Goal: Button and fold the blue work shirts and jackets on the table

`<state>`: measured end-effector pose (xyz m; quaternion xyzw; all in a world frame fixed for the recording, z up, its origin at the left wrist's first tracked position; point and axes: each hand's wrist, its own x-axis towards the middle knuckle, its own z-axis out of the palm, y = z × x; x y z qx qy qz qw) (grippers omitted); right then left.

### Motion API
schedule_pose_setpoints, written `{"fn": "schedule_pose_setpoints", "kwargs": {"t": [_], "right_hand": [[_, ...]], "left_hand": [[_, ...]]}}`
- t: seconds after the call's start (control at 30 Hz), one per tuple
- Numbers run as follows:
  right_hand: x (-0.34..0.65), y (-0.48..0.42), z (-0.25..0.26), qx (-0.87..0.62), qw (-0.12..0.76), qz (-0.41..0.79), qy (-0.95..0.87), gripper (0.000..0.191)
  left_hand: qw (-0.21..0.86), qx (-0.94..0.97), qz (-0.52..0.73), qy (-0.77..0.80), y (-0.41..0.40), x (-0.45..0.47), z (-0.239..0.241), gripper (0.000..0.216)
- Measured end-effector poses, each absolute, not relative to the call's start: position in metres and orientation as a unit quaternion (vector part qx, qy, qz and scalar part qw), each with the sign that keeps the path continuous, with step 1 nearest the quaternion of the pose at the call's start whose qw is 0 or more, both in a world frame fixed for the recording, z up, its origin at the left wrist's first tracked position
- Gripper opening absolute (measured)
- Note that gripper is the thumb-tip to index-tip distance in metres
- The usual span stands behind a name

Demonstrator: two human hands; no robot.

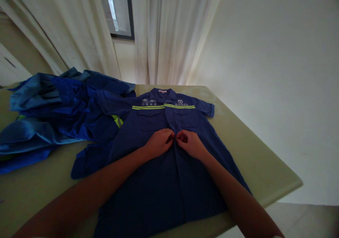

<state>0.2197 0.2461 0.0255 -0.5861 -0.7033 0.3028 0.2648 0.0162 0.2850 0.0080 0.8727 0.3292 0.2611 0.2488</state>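
Navy shirt (161, 176) fills frame centre, left hand (159, 143) and right hand (190, 143) pinching its front, seemingly aligning the edges.

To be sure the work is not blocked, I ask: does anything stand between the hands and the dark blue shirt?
Nothing visible does: the left hand and the right hand are at the front opening of the dark blue shirt. The heap of blue clothes lies to the left.

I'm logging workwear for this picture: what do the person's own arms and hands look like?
The left hand and right hand are ungloved, with no ring or watch showing. Both forearms are bare; pale slivers at the bottom edge may be sleeves.
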Motion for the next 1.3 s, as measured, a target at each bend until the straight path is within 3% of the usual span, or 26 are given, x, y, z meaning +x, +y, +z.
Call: {"fn": "schedule_pose_setpoints", "kwargs": {"t": [0.27,0.43,0.67,0.83,1.3], "right_hand": [[0.218,0.248,0.026,-0.585,0.203,0.253,-0.743,0.003],[0.219,0.249,0.026,-0.584,0.197,0.252,-0.746,0.005],[0.219,0.248,0.028,-0.583,0.195,0.260,-0.745,0.004],[0.218,0.249,0.024,-0.586,0.202,0.244,-0.746,0.005],[0.215,0.253,0.019,-0.563,0.255,0.280,-0.734,0.004]], "left_hand": [[0.328,0.837,0.290,0.329,0.289,0.018,0.008,0.014],[0.260,0.867,0.247,0.345,0.292,0.019,0.006,0.013],[0.301,0.876,0.188,0.327,0.309,0.010,0.010,0.016],[0.252,0.893,0.152,0.341,0.307,0.008,0.013,0.020],[0.207,0.884,0.127,0.399,0.289,0.020,0.025,0.006]]}}
